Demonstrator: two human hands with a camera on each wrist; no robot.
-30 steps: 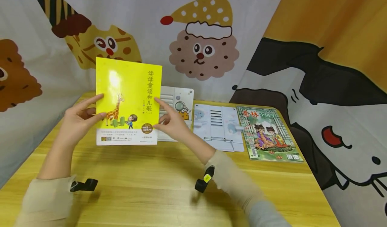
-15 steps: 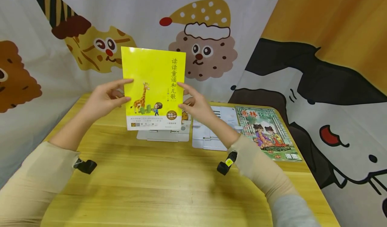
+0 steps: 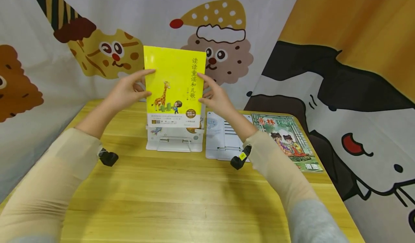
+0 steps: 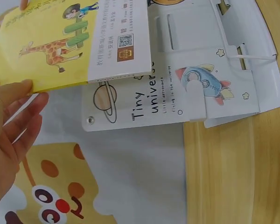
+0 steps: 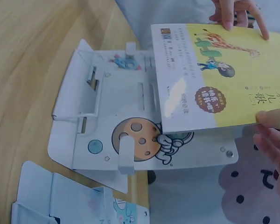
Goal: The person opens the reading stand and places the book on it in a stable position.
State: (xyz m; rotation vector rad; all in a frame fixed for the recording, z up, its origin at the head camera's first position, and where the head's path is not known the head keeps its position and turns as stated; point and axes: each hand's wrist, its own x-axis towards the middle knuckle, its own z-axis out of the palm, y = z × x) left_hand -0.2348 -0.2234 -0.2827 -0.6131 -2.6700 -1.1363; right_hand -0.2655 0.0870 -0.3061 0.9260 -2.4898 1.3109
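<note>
A yellow children's book with a giraffe and a child on its cover stands upright between both hands in the head view. My left hand pinches its left edge, thumb in front and other fingers behind. On the opposite edge my right hand grips it the same way. Just behind and below the book is a white book stand with space drawings, tilted up on the table. In the left wrist view, the book's lower edge overlaps the upper part of the stand. Clips and a ledge show on the stand's lower part.
To the right of the stand lies a second, pale blue-white book stand, flat on the wooden table. A green illustrated magazine lies at the table's right side. A cartoon-printed curtain hangs behind the table.
Both hands have carried the yellow book to the right, up and farther back, from left of the white stand to over it. The stand's lower part is now uncovered in the head view.
</note>
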